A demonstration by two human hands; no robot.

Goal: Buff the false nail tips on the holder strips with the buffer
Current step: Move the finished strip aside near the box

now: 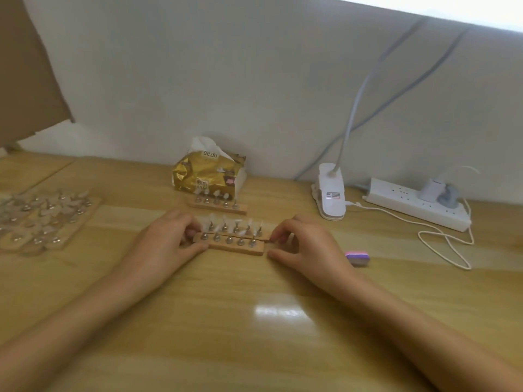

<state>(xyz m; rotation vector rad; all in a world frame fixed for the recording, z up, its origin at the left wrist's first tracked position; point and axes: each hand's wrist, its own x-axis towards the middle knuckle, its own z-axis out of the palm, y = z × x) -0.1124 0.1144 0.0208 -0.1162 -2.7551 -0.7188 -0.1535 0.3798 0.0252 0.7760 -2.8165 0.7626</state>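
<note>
- At mid-table, two strips lie side by side and touching: the front strip (pixel 236 248) nearer you, the rear strip (pixel 262 238) just behind it.
- Each carries a row of metal pegs with pale nail tips (pixel 225 220) standing on them.
- Your left hand (pixel 169 241) grips the front strip at its left end, with the thumb along its near edge and the fingers curled round behind the ends of both strips.
- Your right hand (pixel 300 246) pinches the right end of the rear strip in curled fingertips; its thumb sits just beside the front strip's right end.
- Your buffer (pixel 357 258), pink and purple, lies on the table (pixel 254 349) just right of your right hand, and neither hand touches it.
- Further back, a third strip (pixel 218 206) of tips rests against the tissue pack (pixel 208 172).
- Far to your left sits a pile (pixel 42 219) of more strips.
- By the wall on your right stand a clip lamp (pixel 329 193) and a power strip (pixel 416 205), with a white cable (pixel 447 241) looping over the table.
</note>
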